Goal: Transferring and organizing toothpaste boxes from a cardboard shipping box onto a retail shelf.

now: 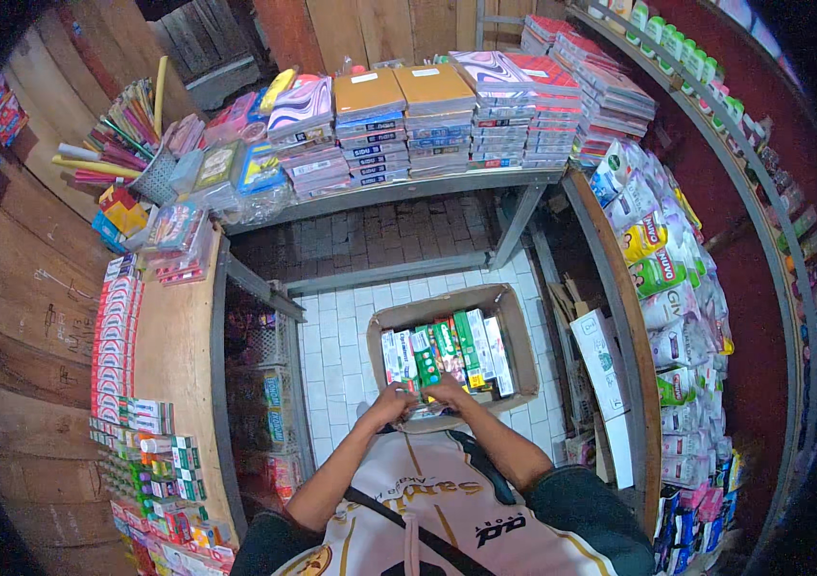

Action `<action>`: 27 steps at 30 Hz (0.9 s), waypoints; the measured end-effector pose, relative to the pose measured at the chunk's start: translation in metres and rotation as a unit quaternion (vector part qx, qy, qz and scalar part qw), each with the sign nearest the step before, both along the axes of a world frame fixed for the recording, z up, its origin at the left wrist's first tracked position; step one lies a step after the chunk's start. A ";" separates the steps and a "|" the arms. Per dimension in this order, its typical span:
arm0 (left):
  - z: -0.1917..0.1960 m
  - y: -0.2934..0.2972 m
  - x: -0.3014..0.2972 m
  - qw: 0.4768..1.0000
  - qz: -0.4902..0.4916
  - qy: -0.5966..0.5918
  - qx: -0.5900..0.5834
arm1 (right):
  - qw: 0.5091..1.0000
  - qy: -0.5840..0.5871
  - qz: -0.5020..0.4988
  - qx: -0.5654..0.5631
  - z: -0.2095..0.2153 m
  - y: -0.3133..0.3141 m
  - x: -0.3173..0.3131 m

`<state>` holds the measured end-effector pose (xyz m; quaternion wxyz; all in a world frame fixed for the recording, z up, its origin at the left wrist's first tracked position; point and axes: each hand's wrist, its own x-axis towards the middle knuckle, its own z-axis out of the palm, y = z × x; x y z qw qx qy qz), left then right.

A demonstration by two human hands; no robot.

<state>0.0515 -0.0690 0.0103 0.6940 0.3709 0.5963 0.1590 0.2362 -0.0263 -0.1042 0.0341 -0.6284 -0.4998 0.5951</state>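
An open cardboard box [522, 346] stands on the tiled floor in front of me. Slim packaged cartons [467, 338], green, white and red, fill it in rows. Both my hands reach over its near side. My left hand [392, 404] is closed, with its fingers curled at the near left of the cartons. Close beside it, my right hand [445, 390] is also closed, against the near end of a green and red carton [444, 346]. What the fingers hold is too small and partly hidden to name.
Stacks of notebooks [377, 144] line the far table. On the left, a wooden counter [178, 336] carries small boxes and bottles. To the right, packed pouches [663, 307] fill a shelf, with white flattened cartons [603, 360] leaning below.
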 end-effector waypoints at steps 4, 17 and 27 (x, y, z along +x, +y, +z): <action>-0.001 0.007 0.015 0.998 0.049 0.030 -0.001 | 0.999 0.008 -0.025 0.019 0.084 -0.013 -0.005; 0.014 0.018 -0.008 0.947 0.215 -0.233 0.042 | 0.968 0.145 0.088 0.188 0.175 -0.047 -0.017; 0.041 -0.026 -0.059 0.937 0.250 -0.237 0.058 | 0.979 0.168 -0.113 -0.004 0.033 0.033 -0.043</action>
